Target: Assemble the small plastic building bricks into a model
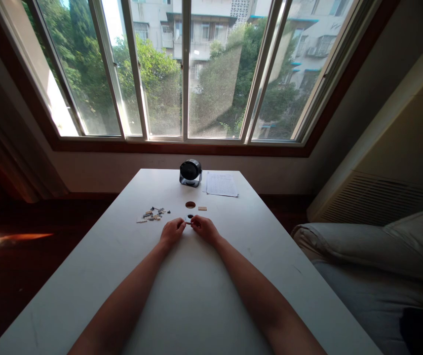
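Observation:
My left hand (173, 230) and my right hand (204, 229) meet over the white table, fingers closed on opposite sides of one small flat piece (188, 220). It looks pale with a dark patch and a tan lower edge; its exact kind is too small to make out. Just beyond my right hand lies a tan studded building-block plate (202, 208). Farther left of my left hand is a loose pile of small building-block pieces (154, 214), tan, grey and black. A single black piece (169, 212) sits apart from that pile.
A round brown opening (190, 204) shows in the white table (122, 276) beyond my hands. At the far end stand a small black fan (190, 171) and printed paper sheets (221, 184). A grey sofa (359, 246) is on the right, windows ahead.

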A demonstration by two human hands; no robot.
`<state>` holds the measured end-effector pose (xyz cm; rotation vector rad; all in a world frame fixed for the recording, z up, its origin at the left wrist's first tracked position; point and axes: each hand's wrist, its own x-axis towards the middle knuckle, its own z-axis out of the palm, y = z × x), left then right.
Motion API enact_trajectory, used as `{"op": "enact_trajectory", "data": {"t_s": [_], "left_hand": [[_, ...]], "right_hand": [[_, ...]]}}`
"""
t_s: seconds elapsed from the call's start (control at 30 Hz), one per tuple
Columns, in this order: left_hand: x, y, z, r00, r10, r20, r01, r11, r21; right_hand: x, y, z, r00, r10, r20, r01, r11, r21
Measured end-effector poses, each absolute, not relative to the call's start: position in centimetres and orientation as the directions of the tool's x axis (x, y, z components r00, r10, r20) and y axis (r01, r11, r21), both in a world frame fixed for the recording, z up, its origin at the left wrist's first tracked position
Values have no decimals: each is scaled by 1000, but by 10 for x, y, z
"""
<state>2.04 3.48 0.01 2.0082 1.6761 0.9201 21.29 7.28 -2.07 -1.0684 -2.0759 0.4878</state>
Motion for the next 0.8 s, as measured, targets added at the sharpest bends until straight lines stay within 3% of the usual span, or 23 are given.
{"op": "enact_trajectory", "data": {"t_s": [0.8], "left_hand": [[20,36,-2,107,956,272,746,-259,613]], "right_hand": [[214,74,-20,-403,790,462,530,613,-586]]}}
